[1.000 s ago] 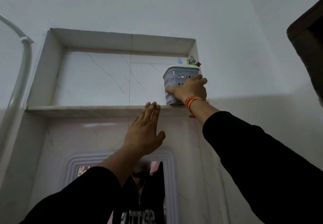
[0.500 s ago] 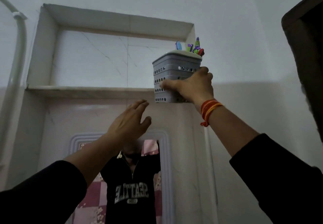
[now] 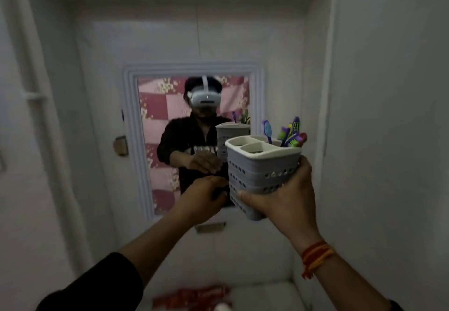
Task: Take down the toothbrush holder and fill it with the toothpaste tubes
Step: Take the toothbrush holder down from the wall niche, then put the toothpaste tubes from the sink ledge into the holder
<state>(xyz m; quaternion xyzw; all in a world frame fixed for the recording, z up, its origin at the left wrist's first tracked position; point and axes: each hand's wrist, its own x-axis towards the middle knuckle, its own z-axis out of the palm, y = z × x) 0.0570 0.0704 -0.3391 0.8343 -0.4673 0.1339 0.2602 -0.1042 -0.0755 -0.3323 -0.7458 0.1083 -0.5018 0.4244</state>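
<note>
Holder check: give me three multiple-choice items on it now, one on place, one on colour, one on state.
1. Where is the holder?
A. on the shelf
B. in the right hand
C. on the floor

2. What colour are its walls?
A. grey
B. red
C. green

3. How are its two front compartments?
A. packed with tubes
B. lidded
C. empty-looking

Answers: 1 B, the fingers wrap its lower wall; 2 A, perforated grey sides under a white rim; 3 C, only the back compartment holds toothbrushes.
</note>
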